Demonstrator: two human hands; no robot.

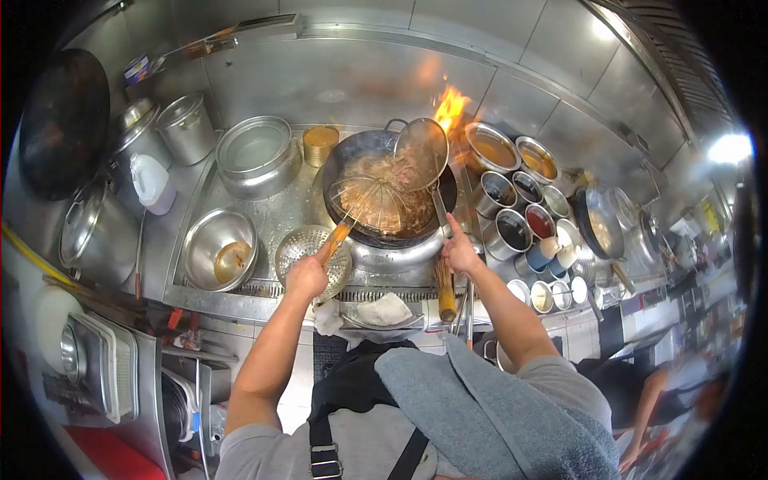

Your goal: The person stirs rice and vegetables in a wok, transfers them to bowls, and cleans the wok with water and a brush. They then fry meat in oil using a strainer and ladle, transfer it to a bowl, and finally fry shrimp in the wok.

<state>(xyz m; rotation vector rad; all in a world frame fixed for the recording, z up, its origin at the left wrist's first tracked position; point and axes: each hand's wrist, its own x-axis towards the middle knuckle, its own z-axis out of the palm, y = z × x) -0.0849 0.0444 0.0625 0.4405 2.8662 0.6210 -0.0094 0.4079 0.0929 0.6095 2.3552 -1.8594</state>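
My left hand (308, 278) is closed round the wooden handle of a wire spider strainer (370, 202). Its round wire head lies over the brown, bubbling food in a black wok (330, 188). My right hand (461, 246) grips the long metal handle of a fine-mesh skimmer (422, 150), index finger stretched along it. The skimmer's round head is tilted above the wok's far right side, with steam around it. Under my left hand sits a perforated metal strainer (290, 254). A bamboo brush (446, 296) stands below my right hand.
A flame (450, 108) rises behind the wok at right. Metal pots of sauces (510, 230) crowd the right side, and a handled pan (598, 224) lies beyond. At left are a steel bowl (194, 250) and a large pot (254, 186). Another person's arm (650, 404) shows lower right.
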